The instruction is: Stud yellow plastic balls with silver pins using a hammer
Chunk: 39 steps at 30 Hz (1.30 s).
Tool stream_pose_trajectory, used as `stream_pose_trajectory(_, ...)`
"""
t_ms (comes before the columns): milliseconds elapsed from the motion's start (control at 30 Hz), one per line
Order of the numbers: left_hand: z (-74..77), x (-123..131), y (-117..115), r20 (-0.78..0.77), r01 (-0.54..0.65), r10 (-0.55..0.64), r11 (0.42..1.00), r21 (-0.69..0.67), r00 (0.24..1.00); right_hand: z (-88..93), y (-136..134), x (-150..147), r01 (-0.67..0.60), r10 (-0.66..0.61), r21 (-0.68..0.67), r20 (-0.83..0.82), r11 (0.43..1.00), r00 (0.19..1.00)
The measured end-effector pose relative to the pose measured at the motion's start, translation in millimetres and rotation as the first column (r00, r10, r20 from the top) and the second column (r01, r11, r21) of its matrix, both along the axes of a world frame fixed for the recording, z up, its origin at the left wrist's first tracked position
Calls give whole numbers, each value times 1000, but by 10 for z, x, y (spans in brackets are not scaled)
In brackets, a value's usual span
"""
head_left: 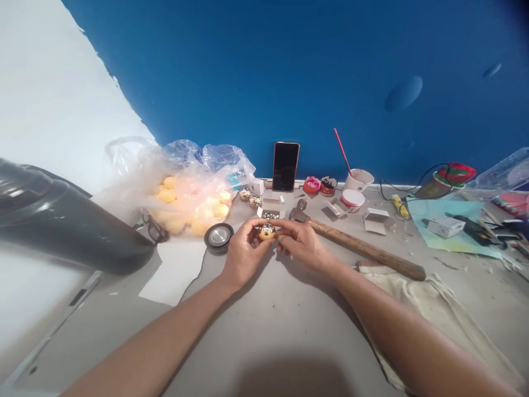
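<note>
A small yellow ball (266, 231) dotted with shiny silver pieces is held up over the table in front of me. My left hand (243, 251) is closed round its left side, with thumb below and fingers above. My right hand (303, 242) meets the ball from the right, its index fingertip at the upper edge and the other fingers curled in. Whether something tiny sits between those right fingers is too small to tell. Just beyond the hands, a small open white box (271, 209) holds shiny silver pieces.
Two decorated balls (250, 197) sit near a plastic bag of yellow balls (194, 207). A round black-rimmed object (219, 237) is left of my hands. A hammer (363, 245), a cloth (438, 314), a phone (285, 166) and a cup (359, 180) stand or lie around.
</note>
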<state>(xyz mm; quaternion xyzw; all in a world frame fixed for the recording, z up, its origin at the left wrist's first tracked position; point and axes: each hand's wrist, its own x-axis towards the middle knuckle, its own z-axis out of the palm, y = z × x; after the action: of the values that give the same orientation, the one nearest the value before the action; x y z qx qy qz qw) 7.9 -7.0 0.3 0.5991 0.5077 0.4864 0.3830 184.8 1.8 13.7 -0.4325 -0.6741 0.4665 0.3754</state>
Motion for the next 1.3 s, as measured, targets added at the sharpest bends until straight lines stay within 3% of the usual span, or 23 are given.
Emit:
stream_pose_trajectory(100,-4,-20,-4,-122,-14,25,996,92,992,26,-26,-49,37,-37,12,-5,999,999)
stream_pose_trajectory(300,-20,-15,-25,-194,46,9,960,276,981,48,-64,-143,145,-147,-26,-52,989,988)
stream_pose_trajectory(433,0,-14,-37,-207,58,9,947,316,978,55,-63,-131,129,-131,-50,-56,990,990)
stream_pose_trajectory(667,-17,-30,-18,-251,79,20,922,380,968,73,-62,-116,124,-123,49,-30,991,992)
stream_pose_trajectory(900,2,-14,-41,-210,102,-15,907,409,978,120,-92,-135,134,-134,9,13,991,991)
stream_pose_trajectory(1000,28,5,-53,-83,114,-92,941,319,992,114,-64,-92,197,-213,154,94,968,973)
stream_pose_trajectory(1133,75,9,-36,245,196,-190,981,1,951,69,-19,-19,159,-302,463,254,872,919)
stream_pose_trajectory(1200,96,8,-28,325,212,-180,975,-67,929,34,-7,-5,116,-294,517,278,848,914)
stream_pose_trajectory(1300,113,15,-32,289,175,-149,982,-66,946,-17,-2,-13,85,-270,516,294,852,917)
